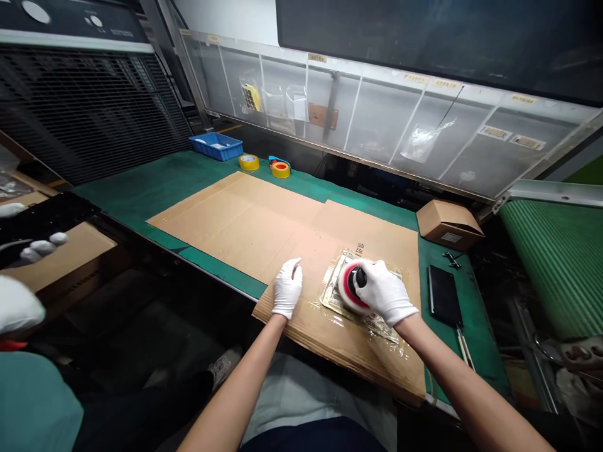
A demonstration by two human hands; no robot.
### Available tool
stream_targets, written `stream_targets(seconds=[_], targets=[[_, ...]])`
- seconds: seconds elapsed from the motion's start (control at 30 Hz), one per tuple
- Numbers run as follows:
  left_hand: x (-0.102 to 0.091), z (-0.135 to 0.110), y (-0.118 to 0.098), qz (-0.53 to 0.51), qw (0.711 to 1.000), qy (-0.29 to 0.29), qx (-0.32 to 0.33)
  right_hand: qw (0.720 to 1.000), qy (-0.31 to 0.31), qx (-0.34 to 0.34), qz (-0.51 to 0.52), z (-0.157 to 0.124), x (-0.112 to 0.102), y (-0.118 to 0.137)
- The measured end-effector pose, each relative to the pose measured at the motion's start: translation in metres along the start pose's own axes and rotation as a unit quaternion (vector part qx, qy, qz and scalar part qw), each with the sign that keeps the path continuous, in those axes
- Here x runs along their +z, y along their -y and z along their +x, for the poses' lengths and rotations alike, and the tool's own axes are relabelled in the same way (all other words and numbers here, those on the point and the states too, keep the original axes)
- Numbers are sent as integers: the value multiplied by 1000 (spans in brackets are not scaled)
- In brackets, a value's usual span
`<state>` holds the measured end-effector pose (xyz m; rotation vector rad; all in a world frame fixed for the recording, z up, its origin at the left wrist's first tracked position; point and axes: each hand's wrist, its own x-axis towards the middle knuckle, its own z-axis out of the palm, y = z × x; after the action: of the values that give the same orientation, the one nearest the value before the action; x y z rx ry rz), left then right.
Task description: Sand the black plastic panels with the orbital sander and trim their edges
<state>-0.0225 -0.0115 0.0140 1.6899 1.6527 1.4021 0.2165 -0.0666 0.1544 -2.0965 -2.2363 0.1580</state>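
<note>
Round pad [349, 290], red and black with a white rim, sits over a flat piece [330, 292] held under clear tape on the right part of a cardboard stack. At far left, a co-worker in a teal shirt [38, 402] is partly in view, one white-gloved hand [43, 247] near another sheet of cardboard. A dark grille [94, 107] stands behind, and on the green work table [136, 176] a blue bin [217, 146], a yellow tape roll [249, 162] and a second roll [281, 170] line the far side. The cardboard stack [235, 220] spreads across the table, its top sheet reaching left. The person's left hand [287, 287], in a white glove, rests at the near edge of the cardboard, grasping nothing, fingers loosely bent. The gloved right hand [382, 292] is wrapped around the pad's black handle. Farther right lie a small carton [450, 224] at the table's far side, a flat black object [444, 295] nearer the person and, beyond the table, a ribbed green belt [556, 263].
</note>
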Motion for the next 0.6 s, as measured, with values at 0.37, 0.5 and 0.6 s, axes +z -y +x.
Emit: stream_targets(seconds=[0.37,0.5,0.6], targets=[[0,0,0,6,1000,-1,5,1000,-2,-15,-6,-3,2,-5],[0,1,0,3,1000,-3,1,1000,8,-18,-4,-2,1,-9],[0,1,0,2,1000,2,-3,999,-5,34,-34,-2,2,-14]])
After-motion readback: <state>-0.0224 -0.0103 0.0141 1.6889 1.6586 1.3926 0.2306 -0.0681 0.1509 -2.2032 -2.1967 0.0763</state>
